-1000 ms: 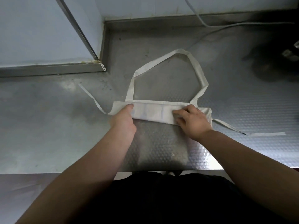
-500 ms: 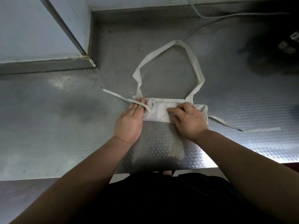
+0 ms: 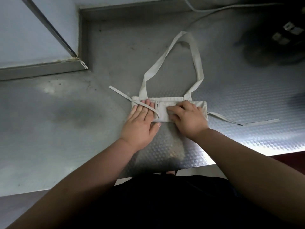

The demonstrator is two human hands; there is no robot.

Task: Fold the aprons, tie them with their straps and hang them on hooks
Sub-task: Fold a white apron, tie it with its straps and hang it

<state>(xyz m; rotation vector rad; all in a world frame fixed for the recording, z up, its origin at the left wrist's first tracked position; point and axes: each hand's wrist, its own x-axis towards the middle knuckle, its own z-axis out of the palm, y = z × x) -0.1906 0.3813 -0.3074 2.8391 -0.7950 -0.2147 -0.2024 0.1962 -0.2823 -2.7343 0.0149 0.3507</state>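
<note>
Two hands: both are resting on the folded apron, which is lying on the metal table.
Left hand: is pressing flat, fingers straight, on the fold's left end, gripping nothing.
Right hand: is bearing down with bent fingers; whether they are pinching cloth cannot be told.
Left strap: is crossing over the left hand's fingers.
Neck loop: is lying beyond both hands.
Right strap: is trailing outward from the right hand.

Dim, soft picture — glare along the steel table at right.
</note>
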